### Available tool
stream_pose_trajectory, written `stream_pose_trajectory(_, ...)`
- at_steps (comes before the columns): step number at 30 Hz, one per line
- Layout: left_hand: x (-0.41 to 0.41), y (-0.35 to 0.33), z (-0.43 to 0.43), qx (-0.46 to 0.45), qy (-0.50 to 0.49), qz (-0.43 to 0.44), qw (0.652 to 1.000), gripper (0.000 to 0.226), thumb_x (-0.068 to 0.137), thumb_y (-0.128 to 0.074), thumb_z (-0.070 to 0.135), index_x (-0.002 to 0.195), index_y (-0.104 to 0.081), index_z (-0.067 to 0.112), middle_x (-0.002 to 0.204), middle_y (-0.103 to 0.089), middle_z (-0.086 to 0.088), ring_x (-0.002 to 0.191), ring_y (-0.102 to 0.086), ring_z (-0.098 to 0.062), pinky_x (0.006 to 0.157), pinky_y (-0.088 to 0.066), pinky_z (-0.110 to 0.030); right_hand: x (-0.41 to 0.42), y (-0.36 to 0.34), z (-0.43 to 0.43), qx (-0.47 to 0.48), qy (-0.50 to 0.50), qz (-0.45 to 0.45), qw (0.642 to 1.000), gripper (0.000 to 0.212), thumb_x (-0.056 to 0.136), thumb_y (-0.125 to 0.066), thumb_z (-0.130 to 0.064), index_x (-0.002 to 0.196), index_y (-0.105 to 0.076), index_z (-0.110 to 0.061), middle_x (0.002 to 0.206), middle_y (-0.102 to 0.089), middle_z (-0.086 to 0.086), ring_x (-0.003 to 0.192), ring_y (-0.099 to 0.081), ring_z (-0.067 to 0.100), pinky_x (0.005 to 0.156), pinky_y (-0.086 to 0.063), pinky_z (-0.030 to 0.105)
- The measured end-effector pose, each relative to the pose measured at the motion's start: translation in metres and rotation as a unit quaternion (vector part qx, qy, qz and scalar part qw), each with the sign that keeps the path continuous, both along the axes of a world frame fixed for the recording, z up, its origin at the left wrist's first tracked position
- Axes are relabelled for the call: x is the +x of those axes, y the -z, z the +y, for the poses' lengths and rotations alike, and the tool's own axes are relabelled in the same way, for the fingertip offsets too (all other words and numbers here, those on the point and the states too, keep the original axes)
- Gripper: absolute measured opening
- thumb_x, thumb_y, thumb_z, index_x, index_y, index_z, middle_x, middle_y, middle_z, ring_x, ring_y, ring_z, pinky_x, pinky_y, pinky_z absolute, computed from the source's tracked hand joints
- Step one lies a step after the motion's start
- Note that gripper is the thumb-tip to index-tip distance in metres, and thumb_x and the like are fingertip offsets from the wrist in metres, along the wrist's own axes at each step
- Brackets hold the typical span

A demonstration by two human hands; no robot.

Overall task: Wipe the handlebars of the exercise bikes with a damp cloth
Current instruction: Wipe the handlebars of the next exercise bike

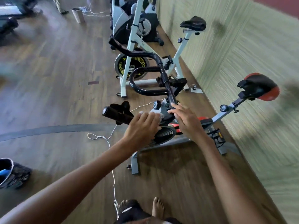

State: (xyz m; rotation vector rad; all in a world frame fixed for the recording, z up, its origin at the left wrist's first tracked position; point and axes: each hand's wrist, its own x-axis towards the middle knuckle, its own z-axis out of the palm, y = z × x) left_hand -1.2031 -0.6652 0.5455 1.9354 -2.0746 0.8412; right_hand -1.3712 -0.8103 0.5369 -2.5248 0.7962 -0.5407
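The near exercise bike has a grey frame (226, 113), a red and black seat (258, 86) and black looped handlebars (145, 92). Its near black grip (113, 113) points left. My left hand (142, 126) lies on the bar just right of that grip, fingers curled over a pale cloth (161, 117) that peeks out past the fingers. My right hand (186, 120) reaches in from the right with straight fingers, the tips touching the handlebars' centre bar (168, 88) above the tension knob (156, 105).
A white-framed bike with a yellow flywheel (131, 65) stands just beyond, and a third bike (137, 21) behind it. A green wall (242, 46) runs along the right. A white cord (113, 167) trails over the wooden floor. A black bucket (9, 173) sits at lower left. My feet (140, 209) are below.
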Motion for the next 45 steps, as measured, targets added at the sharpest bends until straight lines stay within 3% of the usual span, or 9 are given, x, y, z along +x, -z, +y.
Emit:
stream_pose_trajectory(3,0.008,0.003,0.013,0.011,-0.015,-0.038,0.999,0.051,0.106,-0.02,0.039,0.128,-0.049,0.003,0.114,-0.062,-0.014,0.095,-0.06,-0.03,0.084,-0.048,-0.042,-0.001,0.007,0.0,0.003,-0.012,-0.033,0.999,0.032,0.1,-0.038,-0.018,0.121,-0.062,-0.017,0.144,-0.049,0.001,0.138,-0.035,0.021,0.111,-0.031,0.041)
stream_pose_trajectory(9,-0.044,0.018,-0.017,0.019,-0.118,-0.028,0.992,0.051,0.098,-0.036,0.044,0.13,-0.047,0.006,0.117,-0.059,-0.01,0.101,-0.057,-0.029,0.085,-0.037,-0.04,-0.002,0.007,-0.011,-0.003,-0.042,-0.028,0.999,0.032,0.1,-0.039,-0.02,0.12,-0.064,-0.019,0.14,-0.053,-0.002,0.136,-0.036,0.022,0.109,-0.029,0.036)
stream_pose_trajectory(13,-0.027,0.005,-0.004,0.026,-0.073,0.001,0.997,0.047,0.1,-0.035,0.037,0.13,-0.05,0.005,0.117,-0.059,-0.011,0.1,-0.057,-0.03,0.083,-0.041,-0.04,-0.004,0.003,-0.02,-0.01,-0.058,-0.032,0.998,0.032,0.1,-0.041,-0.017,0.124,-0.063,-0.02,0.138,-0.055,-0.003,0.132,-0.041,0.022,0.108,-0.036,0.044)
stream_pose_trajectory(18,-0.011,0.007,0.01,0.023,-0.079,-0.025,0.996,0.05,0.098,-0.037,0.036,0.134,-0.045,0.002,0.12,-0.057,-0.015,0.103,-0.055,-0.033,0.088,-0.042,-0.045,-0.005,0.006,-0.015,-0.004,-0.049,-0.034,0.998,0.043,0.097,-0.041,-0.001,0.136,-0.053,-0.014,0.147,-0.046,0.002,0.138,-0.037,0.023,0.114,-0.031,0.041)
stream_pose_trajectory(22,-0.048,0.015,-0.016,0.036,-0.118,0.005,0.992,0.053,0.093,-0.049,0.039,0.132,-0.045,0.004,0.119,-0.055,-0.014,0.106,-0.052,-0.033,0.092,-0.037,-0.045,-0.006,0.006,-0.014,0.045,-0.027,-0.045,0.998,0.057,0.092,-0.038,0.009,0.142,-0.046,-0.016,0.153,-0.038,0.001,0.141,-0.034,0.017,0.117,-0.026,0.031)
stream_pose_trajectory(27,-0.024,0.006,0.0,0.034,-0.058,-0.003,0.998,0.048,0.097,-0.041,0.033,0.132,-0.047,0.001,0.121,-0.058,-0.015,0.103,-0.055,-0.032,0.086,-0.039,-0.042,-0.005,-0.001,-0.02,0.044,-0.026,-0.048,0.998,0.057,0.089,-0.037,0.016,0.136,-0.053,-0.012,0.147,-0.046,0.004,0.137,-0.041,0.016,0.108,-0.03,0.018)
stream_pose_trajectory(34,-0.052,0.015,-0.016,0.057,-0.124,0.002,0.991,0.052,0.096,-0.037,0.038,0.135,-0.042,0.003,0.122,-0.056,-0.013,0.107,-0.053,-0.032,0.087,-0.035,-0.042,-0.001,0.004,-0.014,0.018,-0.009,-0.058,0.998,0.057,0.087,-0.039,0.015,0.136,-0.053,-0.01,0.147,-0.047,0.007,0.137,-0.042,0.019,0.113,-0.032,0.029)
stream_pose_trajectory(40,-0.016,0.005,0.005,0.04,-0.059,-0.026,0.997,0.05,0.099,-0.037,0.034,0.135,-0.05,0.001,0.124,-0.057,-0.015,0.107,-0.05,-0.031,0.085,-0.036,-0.04,-0.001,0.008,-0.019,0.014,-0.012,-0.057,0.998,0.059,0.084,-0.039,0.016,0.134,-0.055,-0.013,0.145,-0.049,0.005,0.134,-0.045,0.023,0.112,-0.039,0.041)
stream_pose_trajectory(45,-0.046,0.012,-0.013,0.047,-0.117,0.019,0.992,0.048,0.096,-0.041,0.037,0.13,-0.048,0.004,0.118,-0.057,-0.012,0.101,-0.05,-0.03,0.08,-0.036,-0.04,0.005,0.006,-0.011,-0.012,0.005,-0.042,0.999,0.051,0.086,-0.035,-0.001,0.13,-0.059,-0.012,0.141,-0.052,0.01,0.129,-0.049,0.029,0.104,-0.045,0.049)
